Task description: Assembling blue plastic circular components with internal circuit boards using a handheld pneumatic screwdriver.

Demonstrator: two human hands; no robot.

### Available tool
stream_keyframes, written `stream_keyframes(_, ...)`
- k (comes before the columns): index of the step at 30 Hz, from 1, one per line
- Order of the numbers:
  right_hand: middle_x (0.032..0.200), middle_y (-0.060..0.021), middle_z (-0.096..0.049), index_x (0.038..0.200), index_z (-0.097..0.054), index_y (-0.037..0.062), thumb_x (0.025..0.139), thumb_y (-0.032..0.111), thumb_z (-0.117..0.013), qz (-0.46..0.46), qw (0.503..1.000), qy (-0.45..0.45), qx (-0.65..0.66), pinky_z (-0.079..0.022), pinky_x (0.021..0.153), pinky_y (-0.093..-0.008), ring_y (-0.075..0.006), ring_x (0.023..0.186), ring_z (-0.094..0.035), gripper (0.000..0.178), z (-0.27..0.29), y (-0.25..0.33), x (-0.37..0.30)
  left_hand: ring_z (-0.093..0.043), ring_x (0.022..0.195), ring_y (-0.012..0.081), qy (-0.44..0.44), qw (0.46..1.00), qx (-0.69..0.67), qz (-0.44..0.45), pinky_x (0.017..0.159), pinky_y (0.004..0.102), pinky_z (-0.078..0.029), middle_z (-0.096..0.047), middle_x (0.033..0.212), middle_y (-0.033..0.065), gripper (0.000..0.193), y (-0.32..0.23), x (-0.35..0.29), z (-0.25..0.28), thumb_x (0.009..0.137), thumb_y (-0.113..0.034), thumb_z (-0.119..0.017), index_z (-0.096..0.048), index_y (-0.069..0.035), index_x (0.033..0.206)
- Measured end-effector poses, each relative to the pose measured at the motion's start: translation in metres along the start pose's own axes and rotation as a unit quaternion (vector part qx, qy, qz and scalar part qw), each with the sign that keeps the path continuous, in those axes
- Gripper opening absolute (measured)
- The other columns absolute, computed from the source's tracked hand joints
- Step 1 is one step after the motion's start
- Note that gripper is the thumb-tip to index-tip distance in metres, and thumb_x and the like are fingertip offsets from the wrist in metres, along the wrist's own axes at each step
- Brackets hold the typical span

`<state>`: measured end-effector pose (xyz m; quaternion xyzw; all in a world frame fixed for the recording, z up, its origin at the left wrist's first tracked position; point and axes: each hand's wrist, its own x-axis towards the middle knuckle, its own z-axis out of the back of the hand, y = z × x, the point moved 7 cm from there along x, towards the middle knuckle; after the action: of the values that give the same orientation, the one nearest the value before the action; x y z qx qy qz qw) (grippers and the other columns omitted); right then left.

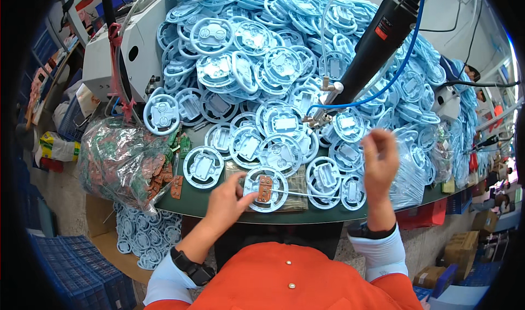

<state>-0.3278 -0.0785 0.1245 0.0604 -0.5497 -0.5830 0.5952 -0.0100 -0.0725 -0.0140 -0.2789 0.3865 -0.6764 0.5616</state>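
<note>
Brown board (265, 188) on pale-blue wheel (267, 208), just right of left hand (223, 203), long axis near-to-far | left nearer: fingers part-spread at wheel's left rim, grip can't tell | right hand (381, 165) well apart, loosely curled, contents can't tell

Head view: upright fisheye, left of head-worn pair; looks steeply down past red shirt (306, 277) onto green bench (187, 202); close range (left hand (225, 202), right hand (380, 165) both framed); bench edge bowed, corners black.

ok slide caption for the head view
Left hand at a blue wheel bearing a brown circuit board, right hand apart.
</note>
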Motion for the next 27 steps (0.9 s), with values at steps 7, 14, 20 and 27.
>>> stream_keyframes(7,0.098,-0.016,-0.062,0.104,-0.06,0.0014,0.077,0.023,-0.08,0.05,0.951,0.295,-0.078,-0.051,0.071,-0.0393,-0.0333,0.087,-0.063,0.04,-0.085,0.005,-0.093,-0.056,0.058,0.0094,0.009,0.997,-0.073,0.004,0.054,0.0258,-0.046,-0.061,0.074,0.0053,0.052,0.003,-0.005,-0.007,0.082,-0.004,-0.07,-0.055,-0.003,0.132)
stream_keyframes(14,0.1,-0.0166,-0.06,0.111,-0.053,0.0007,0.078,0.029,-0.078,-0.034,0.935,0.289,-0.202,-0.051,0.068,-0.0466,-0.0383,0.085,-0.064,0.05,-0.13,-0.043,-0.075,-0.057,0.052,0.0089,0.057,0.976,-0.173,0.118,0.049,0.026,-0.047,-0.063,0.072,0.0047,0.047,0.017,-0.009,-0.001,0.087,-0.008,-0.066,-0.053,0.002,0.132)
stream_keyframes(20,0.116,-0.0195,-0.053,0.118,-0.048,-0.0008,0.074,0.025,-0.079,-0.081,0.934,0.305,-0.169,-0.053,0.076,-0.0475,-0.0405,0.093,-0.064,0.06,-0.14,-0.036,-0.085,-0.056,0.048,0.0075,0.1,0.964,-0.201,0.144,0.044,0.0218,-0.041,-0.063,0.07,0.0036,0.04,0.019,-0.005,-0.007,0.096,-0.016,-0.057,-0.053,0.003,0.131)
stream_keyframes(27,0.124,-0.0216,-0.048,0.129,-0.046,-0.0026,0.069,0.026,-0.083,-0.054,0.907,0.34,-0.241,-0.053,0.08,-0.0473,-0.0426,0.094,-0.063,0.076,-0.144,-0.035,-0.072,-0.059,0.049,0.0115,0.101,0.957,-0.209,0.174,0.047,0.0273,-0.049,-0.065,0.073,0.0084,0.034,0.02,-0.007,-0.008,0.089,-0.01,-0.054,-0.054,0.005,0.12)
